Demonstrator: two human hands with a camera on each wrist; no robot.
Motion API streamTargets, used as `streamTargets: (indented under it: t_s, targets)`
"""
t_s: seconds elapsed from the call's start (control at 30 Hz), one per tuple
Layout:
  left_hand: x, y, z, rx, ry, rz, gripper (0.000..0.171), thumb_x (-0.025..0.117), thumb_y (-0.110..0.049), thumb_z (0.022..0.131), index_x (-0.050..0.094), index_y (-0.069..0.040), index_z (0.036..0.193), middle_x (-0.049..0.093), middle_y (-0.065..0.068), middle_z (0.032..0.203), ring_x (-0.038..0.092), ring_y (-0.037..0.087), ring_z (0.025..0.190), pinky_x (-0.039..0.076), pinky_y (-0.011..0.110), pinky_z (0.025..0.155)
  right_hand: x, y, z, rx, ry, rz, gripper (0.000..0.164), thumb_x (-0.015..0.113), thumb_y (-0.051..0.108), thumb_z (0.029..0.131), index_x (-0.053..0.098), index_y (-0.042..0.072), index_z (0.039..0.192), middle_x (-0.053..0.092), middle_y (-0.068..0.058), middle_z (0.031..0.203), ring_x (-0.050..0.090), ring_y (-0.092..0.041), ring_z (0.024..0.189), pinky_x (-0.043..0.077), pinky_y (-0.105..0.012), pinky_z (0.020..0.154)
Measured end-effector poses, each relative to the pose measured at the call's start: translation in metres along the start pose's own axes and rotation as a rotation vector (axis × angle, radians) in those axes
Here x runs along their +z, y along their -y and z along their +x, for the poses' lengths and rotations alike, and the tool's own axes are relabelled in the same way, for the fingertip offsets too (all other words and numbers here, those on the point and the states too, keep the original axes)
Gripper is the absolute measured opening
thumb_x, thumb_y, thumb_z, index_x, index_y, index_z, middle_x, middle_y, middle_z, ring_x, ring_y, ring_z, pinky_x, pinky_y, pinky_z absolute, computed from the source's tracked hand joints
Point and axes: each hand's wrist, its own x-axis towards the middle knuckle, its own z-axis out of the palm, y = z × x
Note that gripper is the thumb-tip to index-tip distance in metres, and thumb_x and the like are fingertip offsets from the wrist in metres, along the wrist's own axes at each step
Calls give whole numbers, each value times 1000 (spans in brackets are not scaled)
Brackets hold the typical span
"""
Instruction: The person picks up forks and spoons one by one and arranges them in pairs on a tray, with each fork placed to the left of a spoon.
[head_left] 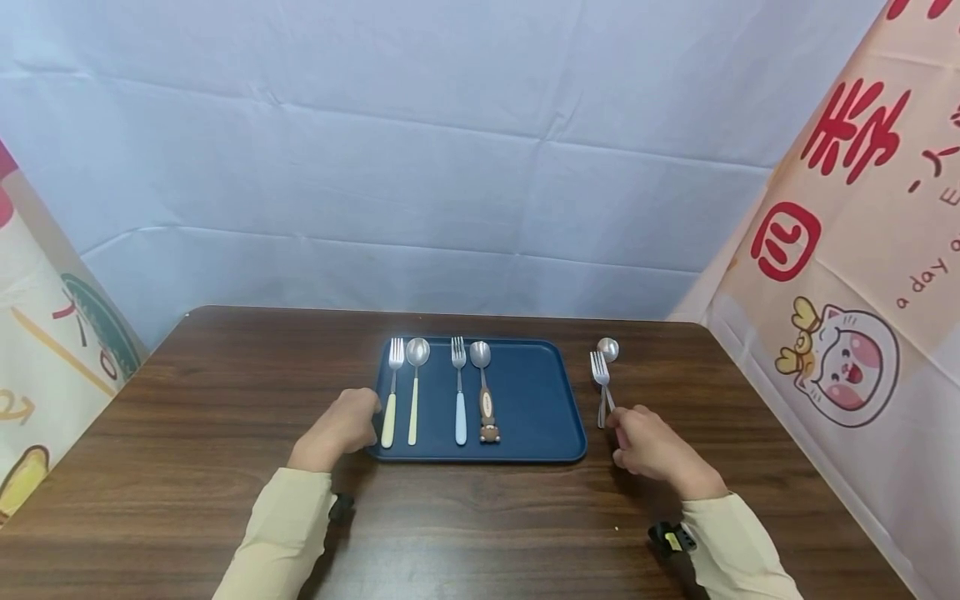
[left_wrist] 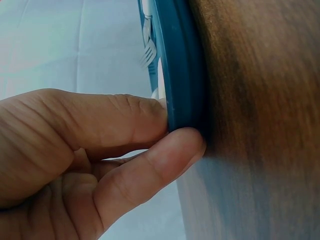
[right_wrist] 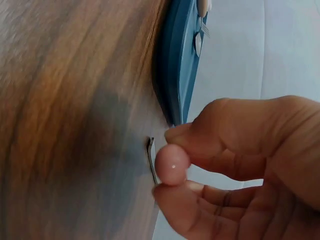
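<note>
A dark blue tray point(head_left: 525, 400) lies on the table, bearing two forks and two spoons side by side. At its left edge my left hand point(head_left: 347, 427) pinches the rim point(left_wrist: 172, 100) between thumb and finger. To the tray's right, a silver fork point(head_left: 601, 368) crosses over a silver spoon point(head_left: 608, 349). My right hand point(head_left: 654, 446) pinches the lower end of the fork's handle; the fingers hide the grip itself. A bare metal handle point(right_wrist: 152, 157) lies on the table by the right fingertips.
On the tray are a yellow-handled fork point(head_left: 389, 417), a yellow-handled spoon point(head_left: 413, 408), a blue-handled fork point(head_left: 461, 417) and a brown bear-handled spoon point(head_left: 487, 408). A white cloth point(head_left: 412, 167) hangs behind the brown wooden table point(head_left: 465, 533); a printed cloth point(head_left: 847, 275) hangs at right.
</note>
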Motion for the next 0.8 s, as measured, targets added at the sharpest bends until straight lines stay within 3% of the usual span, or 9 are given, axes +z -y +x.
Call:
streamTargets:
  t_s: [0.27, 0.53, 0.8]
  targets:
    - [-1, -1, -2, -22, 6, -12, 35, 59, 16, 69, 60, 13, 104, 61, 20, 101, 49, 23, 72, 43, 33, 60, 5, 0, 10, -52, -24, 42, 22, 63, -2, 64, 59, -1, 86, 44, 8, 54, 47, -15, 71, 42, -34, 69]
    - [-1, -1, -1, -26, 3, -20, 36, 59, 15, 69, 60, 13, 105, 60, 20, 101, 49, 24, 72, 43, 32, 60, 8, 6, 21, -24, 9, 175, 29, 59, -4, 65, 60, -5, 94, 48, 5, 54, 48, -7, 50, 43, -31, 67]
    - [-2, -2, -2, -9, 1, -19, 34, 60, 15, 69, 59, 13, 103, 60, 21, 102, 50, 23, 73, 44, 34, 62, 11, 13, 30, -57, -2, 202, 35, 62, -5, 66, 60, -10, 101, 49, 6, 55, 49, -6, 53, 44, -29, 66]
